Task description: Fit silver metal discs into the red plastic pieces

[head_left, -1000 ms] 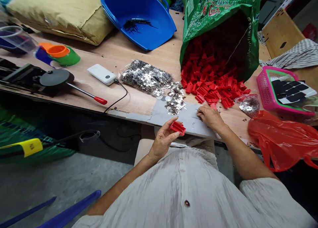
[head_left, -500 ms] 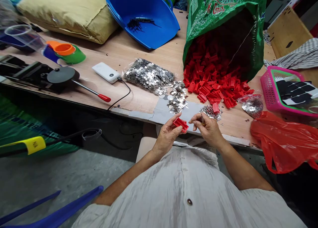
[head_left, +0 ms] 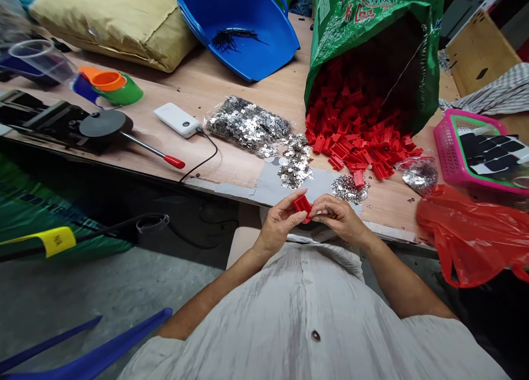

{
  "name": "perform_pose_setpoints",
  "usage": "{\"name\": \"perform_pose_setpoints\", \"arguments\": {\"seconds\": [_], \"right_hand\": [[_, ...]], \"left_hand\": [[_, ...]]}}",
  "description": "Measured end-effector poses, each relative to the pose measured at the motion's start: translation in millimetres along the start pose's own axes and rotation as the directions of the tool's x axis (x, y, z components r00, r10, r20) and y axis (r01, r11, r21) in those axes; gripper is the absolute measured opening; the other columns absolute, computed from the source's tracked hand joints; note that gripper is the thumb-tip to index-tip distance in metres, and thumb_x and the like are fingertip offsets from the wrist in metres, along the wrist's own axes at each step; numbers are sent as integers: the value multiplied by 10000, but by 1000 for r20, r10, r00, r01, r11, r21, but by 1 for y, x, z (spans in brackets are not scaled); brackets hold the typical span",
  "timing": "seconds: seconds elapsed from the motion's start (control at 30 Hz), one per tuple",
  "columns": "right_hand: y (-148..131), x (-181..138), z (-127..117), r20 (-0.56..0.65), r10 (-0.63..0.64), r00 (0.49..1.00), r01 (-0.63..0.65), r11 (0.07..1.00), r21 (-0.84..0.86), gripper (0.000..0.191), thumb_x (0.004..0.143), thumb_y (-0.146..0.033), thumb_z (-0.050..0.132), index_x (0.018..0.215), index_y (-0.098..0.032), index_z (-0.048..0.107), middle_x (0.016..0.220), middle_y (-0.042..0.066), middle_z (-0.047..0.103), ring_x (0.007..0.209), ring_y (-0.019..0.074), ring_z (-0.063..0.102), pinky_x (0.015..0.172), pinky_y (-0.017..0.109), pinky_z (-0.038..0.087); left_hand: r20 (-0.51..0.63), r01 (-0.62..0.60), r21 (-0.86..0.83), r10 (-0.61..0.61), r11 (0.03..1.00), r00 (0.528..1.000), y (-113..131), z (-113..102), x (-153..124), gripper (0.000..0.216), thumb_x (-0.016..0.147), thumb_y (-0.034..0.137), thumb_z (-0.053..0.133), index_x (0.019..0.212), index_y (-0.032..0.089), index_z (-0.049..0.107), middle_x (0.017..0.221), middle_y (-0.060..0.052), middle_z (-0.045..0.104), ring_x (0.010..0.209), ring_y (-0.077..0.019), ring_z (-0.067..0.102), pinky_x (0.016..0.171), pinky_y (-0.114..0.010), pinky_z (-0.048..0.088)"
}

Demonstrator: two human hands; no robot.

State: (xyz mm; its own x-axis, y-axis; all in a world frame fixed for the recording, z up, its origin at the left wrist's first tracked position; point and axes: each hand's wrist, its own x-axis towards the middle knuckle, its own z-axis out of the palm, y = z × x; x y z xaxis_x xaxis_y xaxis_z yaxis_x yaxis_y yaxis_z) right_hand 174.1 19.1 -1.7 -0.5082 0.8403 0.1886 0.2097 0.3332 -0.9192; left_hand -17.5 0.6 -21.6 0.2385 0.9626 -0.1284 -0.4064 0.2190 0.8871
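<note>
Just over the table's front edge, my left hand (head_left: 280, 224) grips a small red plastic housing (head_left: 303, 205) between thumb and fingers, tilted with its hollow side up. My right hand (head_left: 339, 219) is closed in a pinch, its fingertips at the housing's right end. Something small and dark shows between its fingers, too small to name. Beyond my hands lie a heap of flat metal pieces (head_left: 295, 162) and a second pile of small metal parts (head_left: 350, 189). Many more red housings (head_left: 355, 137) spill from a green sack (head_left: 330, 32).
A clear bag of metal pieces (head_left: 248, 125) lies behind the heap, near a white power bank (head_left: 177, 119) with a cable. To the left stands a lever press (head_left: 105, 125) with a red-tipped handle. A blue scoop (head_left: 264, 60) is behind. Right: a pink basket (head_left: 446, 148) and red plastic bag (head_left: 467, 231).
My right hand has moved left, bringing its fingertips from apart to the housing's end. In my left hand the red housing has turned more upright.
</note>
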Motion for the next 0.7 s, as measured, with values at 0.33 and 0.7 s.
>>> {"name": "perform_pose_setpoints", "arguments": {"seconds": [0.33,0.7], "right_hand": [[9,-11,-5,-83,182,980,-192,972,-134,308,965,-326,497,1260,-242,523,1089,63,568,874,165,551,798,321,468],[34,-8,8,-123,134,983,-178,855,-488,170,924,-244,569,1062,-214,662,926,48,656,812,175,615,770,304,462]], "left_hand": [[68,-122,168,112,978,991,-6,-11,10,395,752,232,765,1121,212,625,1185,-82,666,954,-178,677,878,-317,531],[155,-194,724,118,662,981,-8,-34,41,331,735,211,727,1064,206,690,1010,-31,731,921,-181,668,879,-286,486]]}}
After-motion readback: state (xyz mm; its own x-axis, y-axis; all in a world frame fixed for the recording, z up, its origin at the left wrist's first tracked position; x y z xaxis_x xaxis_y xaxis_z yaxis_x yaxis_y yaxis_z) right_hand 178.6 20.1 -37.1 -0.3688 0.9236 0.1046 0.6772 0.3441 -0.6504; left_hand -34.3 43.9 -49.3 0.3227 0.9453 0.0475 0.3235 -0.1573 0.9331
